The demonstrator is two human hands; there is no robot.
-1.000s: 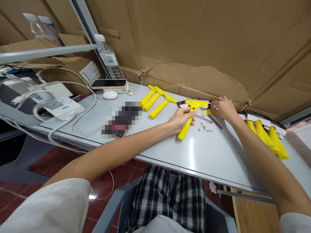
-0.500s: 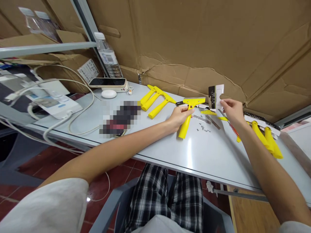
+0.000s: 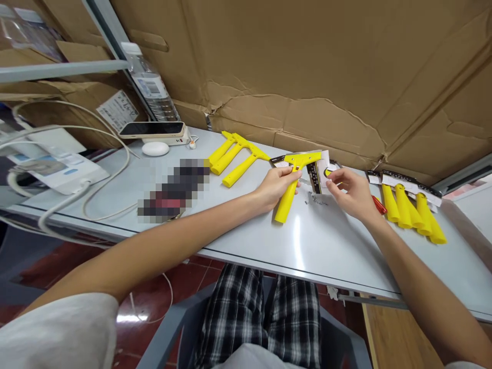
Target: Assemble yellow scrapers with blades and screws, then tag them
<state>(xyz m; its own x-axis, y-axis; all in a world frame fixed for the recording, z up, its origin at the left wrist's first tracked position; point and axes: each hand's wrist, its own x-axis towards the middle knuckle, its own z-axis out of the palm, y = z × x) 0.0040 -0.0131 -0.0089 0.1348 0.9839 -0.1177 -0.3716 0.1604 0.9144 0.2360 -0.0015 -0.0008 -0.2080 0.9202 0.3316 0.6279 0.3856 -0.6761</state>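
Note:
My left hand (image 3: 271, 188) is closed around the handle of a yellow scraper (image 3: 286, 203), whose wide head points away from me with a thin blade edge along its top. My right hand (image 3: 350, 192) pinches a small black-and-white card sleeve (image 3: 314, 177), held beside the right end of the scraper's head. The sleeve overlaps that end; whether it touches the blade I cannot tell. Small loose screws (image 3: 317, 199) lie on the table just below the sleeve. Several more yellow scrapers (image 3: 240, 170) rest to the left of my left hand.
At the right lie several yellow scrapers (image 3: 403, 206) with card sleeves on their heads, and a red-handled tool (image 3: 378, 205) beside my right wrist. A phone (image 3: 151, 129), a white case (image 3: 155, 148), a bottle (image 3: 151, 89) and white cables (image 3: 125, 169) stand or lie at the left. Cardboard (image 3: 292, 61) walls the back.
My right hand has brought the card sleeve left and down to the scraper's head. My left hand still holds the scraper. The view has shifted slightly.

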